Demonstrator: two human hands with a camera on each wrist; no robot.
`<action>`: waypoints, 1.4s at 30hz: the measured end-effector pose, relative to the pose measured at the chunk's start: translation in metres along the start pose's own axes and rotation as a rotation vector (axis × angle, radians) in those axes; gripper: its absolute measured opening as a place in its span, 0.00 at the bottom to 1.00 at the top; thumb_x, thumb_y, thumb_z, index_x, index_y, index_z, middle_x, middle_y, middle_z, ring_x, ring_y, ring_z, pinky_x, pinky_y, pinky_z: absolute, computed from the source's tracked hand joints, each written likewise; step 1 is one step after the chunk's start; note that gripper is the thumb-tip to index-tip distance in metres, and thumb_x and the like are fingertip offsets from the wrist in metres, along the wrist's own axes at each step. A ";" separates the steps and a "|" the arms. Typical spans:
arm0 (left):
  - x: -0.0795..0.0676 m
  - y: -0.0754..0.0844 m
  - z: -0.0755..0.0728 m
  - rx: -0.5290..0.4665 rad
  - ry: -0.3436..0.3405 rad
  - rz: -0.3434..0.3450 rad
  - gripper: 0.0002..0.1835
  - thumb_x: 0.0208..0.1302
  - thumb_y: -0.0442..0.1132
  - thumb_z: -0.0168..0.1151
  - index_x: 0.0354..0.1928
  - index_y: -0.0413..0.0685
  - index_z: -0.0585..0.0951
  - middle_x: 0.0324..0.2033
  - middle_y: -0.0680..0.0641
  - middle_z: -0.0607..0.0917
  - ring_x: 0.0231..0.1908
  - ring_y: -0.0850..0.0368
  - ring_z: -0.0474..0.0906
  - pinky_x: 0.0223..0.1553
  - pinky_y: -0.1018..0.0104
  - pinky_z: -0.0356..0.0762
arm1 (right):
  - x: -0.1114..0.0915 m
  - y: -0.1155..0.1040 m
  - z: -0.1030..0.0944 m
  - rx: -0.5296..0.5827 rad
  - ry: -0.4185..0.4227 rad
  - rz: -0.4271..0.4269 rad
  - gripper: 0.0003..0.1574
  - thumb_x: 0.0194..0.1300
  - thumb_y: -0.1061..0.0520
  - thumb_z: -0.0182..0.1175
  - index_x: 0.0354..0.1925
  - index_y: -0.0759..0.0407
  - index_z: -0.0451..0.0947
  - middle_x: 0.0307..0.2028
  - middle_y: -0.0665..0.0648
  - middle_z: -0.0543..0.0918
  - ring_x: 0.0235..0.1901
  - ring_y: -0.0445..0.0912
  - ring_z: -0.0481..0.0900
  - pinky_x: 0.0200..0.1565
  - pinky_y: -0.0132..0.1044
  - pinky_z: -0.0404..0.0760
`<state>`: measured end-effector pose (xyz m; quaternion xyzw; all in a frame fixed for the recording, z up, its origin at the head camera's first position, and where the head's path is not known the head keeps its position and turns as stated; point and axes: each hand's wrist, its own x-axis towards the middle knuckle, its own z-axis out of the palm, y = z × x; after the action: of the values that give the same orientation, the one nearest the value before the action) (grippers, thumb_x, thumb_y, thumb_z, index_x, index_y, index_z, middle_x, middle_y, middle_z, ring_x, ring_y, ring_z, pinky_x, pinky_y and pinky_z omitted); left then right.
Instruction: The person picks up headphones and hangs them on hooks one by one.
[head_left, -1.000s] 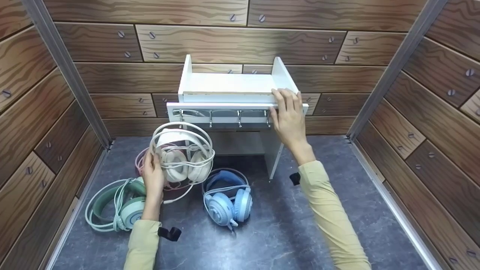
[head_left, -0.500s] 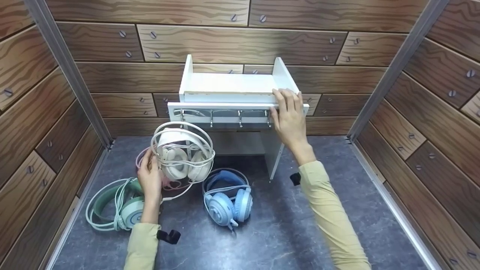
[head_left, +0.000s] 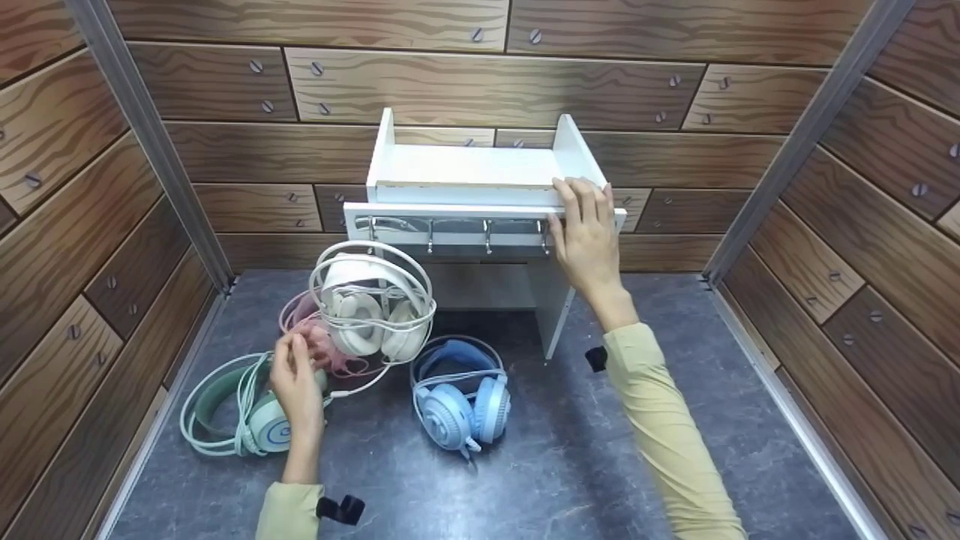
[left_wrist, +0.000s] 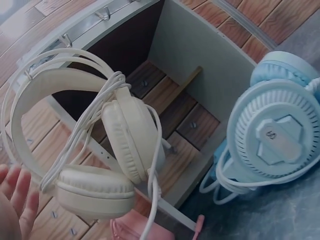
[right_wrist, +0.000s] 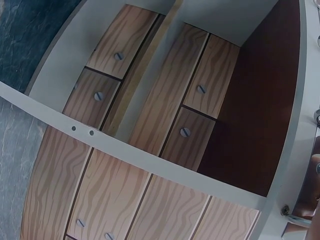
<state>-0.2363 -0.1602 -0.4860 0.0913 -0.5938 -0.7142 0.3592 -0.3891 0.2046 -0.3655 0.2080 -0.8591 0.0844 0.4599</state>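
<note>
White headphones (head_left: 358, 322) hang by the band from the leftmost metal hook of a white shelf unit (head_left: 465, 165); their cable is wound about them. My left hand (head_left: 298, 386) is apart from them, lower left, fingers loosely bent and holding nothing. In the left wrist view its fingers (left_wrist: 20, 192) show beside the white earcups (left_wrist: 132, 135). Pink headphones (head_left: 321, 346) lie behind the left hand, partly hidden. Green headphones (head_left: 270, 426) lie beside it on the left. My right hand (head_left: 589, 251) grips the unit's front right corner, fingers over the top, thumb at the hook rail.
Blue headphones (head_left: 454, 412) lie on the dark grey floor (head_left: 525, 480) in front of the unit. Three more hooks (head_left: 487, 236) run along the rail to the right. Wood-patterned walls (head_left: 495, 90) with metal corner strips enclose the space.
My left hand has let go of the white headphones and drawn down, away from them. They hang in place. The right hand stays on the unit; the head view has shifted slightly.
</note>
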 end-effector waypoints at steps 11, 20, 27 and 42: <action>-0.025 -0.010 0.004 -0.012 -0.117 -0.069 0.18 0.72 0.36 0.41 0.39 0.25 0.75 0.26 0.32 0.79 0.19 0.57 0.76 0.22 0.68 0.78 | 0.000 0.001 0.001 -0.004 0.003 -0.001 0.29 0.71 0.44 0.39 0.66 0.49 0.58 0.59 0.54 0.65 0.64 0.47 0.56 0.68 0.51 0.44; -0.049 -0.023 0.010 0.020 -0.151 -0.129 0.18 0.72 0.36 0.41 0.37 0.26 0.76 0.25 0.33 0.79 0.18 0.55 0.75 0.21 0.67 0.76 | 0.000 0.000 -0.001 0.002 0.004 0.001 0.29 0.70 0.44 0.40 0.66 0.49 0.58 0.59 0.54 0.65 0.64 0.47 0.56 0.68 0.50 0.42; -0.067 -0.052 0.021 0.077 -0.281 -0.238 0.17 0.71 0.38 0.43 0.39 0.30 0.77 0.29 0.32 0.81 0.23 0.52 0.80 0.25 0.59 0.80 | 0.000 -0.001 -0.001 -0.003 0.001 0.002 0.29 0.71 0.44 0.39 0.66 0.50 0.58 0.59 0.54 0.65 0.64 0.48 0.56 0.68 0.50 0.42; -0.103 -0.089 0.045 0.520 -0.299 -0.297 0.28 0.61 0.47 0.58 0.59 0.39 0.68 0.53 0.37 0.73 0.51 0.44 0.74 0.51 0.50 0.69 | -0.001 -0.002 -0.002 -0.004 0.003 0.004 0.29 0.71 0.44 0.39 0.66 0.50 0.58 0.59 0.54 0.64 0.64 0.48 0.55 0.68 0.50 0.42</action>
<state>-0.2230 -0.0578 -0.5847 0.1598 -0.7824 -0.5889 0.1248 -0.3868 0.2039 -0.3652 0.2055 -0.8589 0.0840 0.4615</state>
